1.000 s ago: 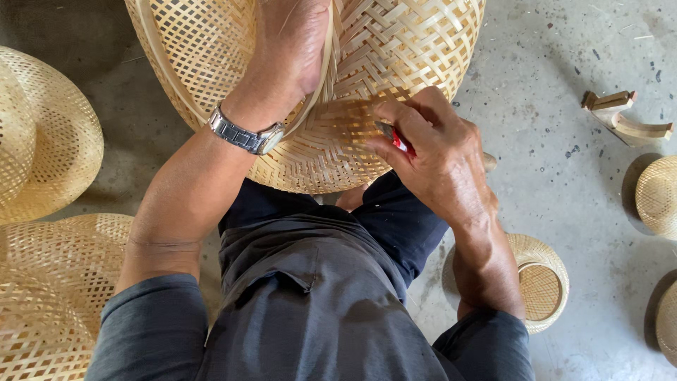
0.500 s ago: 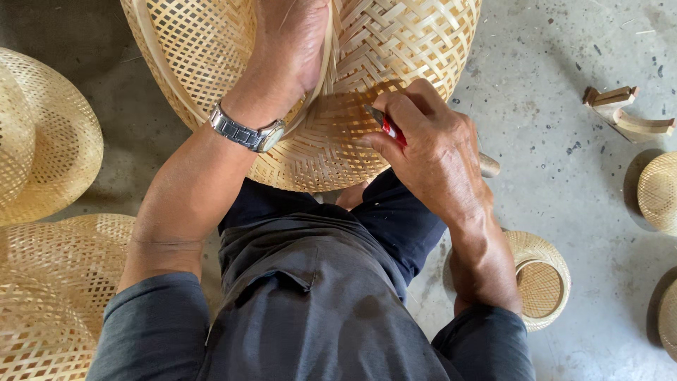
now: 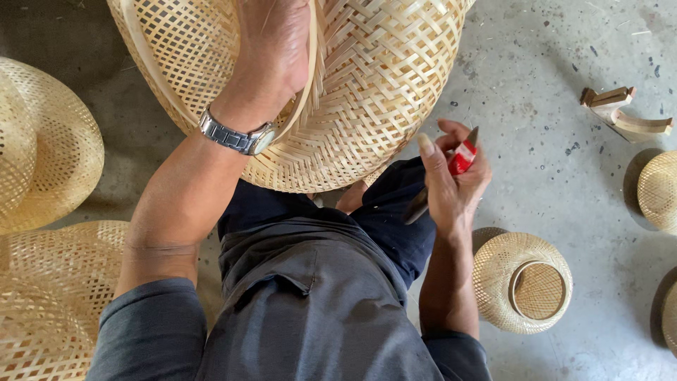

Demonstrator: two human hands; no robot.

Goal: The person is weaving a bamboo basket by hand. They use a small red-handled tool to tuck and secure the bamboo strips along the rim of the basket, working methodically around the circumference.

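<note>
Change vs earlier: my right hand (image 3: 451, 185) has come off the big woven basket (image 3: 367, 92). Before, it was pressed against the basket's lower weave with the red-handled tool (image 3: 451, 173); it's clear of it, just beside the basket's lower right edge. Left hand (image 3: 275, 49) hasn't moved, same grip on the rim.

Left to right:

Left edge: two woven bamboo hats (image 3: 42, 141), one above the other, lying on the concrete floor (image 3: 550, 106), both partly cut off by the frame.

Left hand: closed on the basket's rim strip, fingers over the top edge and out of sight. Metal wristwatch (image 3: 236, 137) on that wrist. Basket is tilted across my lap, top centre, open side facing left.

Right hand: fingers curled round the red-handled tool, thumb raised and free. Dark tip sticks out above the fingers; a dark end sticks out below the palm. What kind of tool: can't tell.

Right of my forearm: one small woven basket (image 3: 522, 282) on the floor, ring base up. Further right, three more woven pieces cut by the frame edge: one at upper right (image 3: 659, 190), two at lower right. One curved wooden piece (image 3: 624, 113) near the top right.

Count: one big basket, two hats, one whole small basket, three partial, one wooden piece, one tool.
</note>
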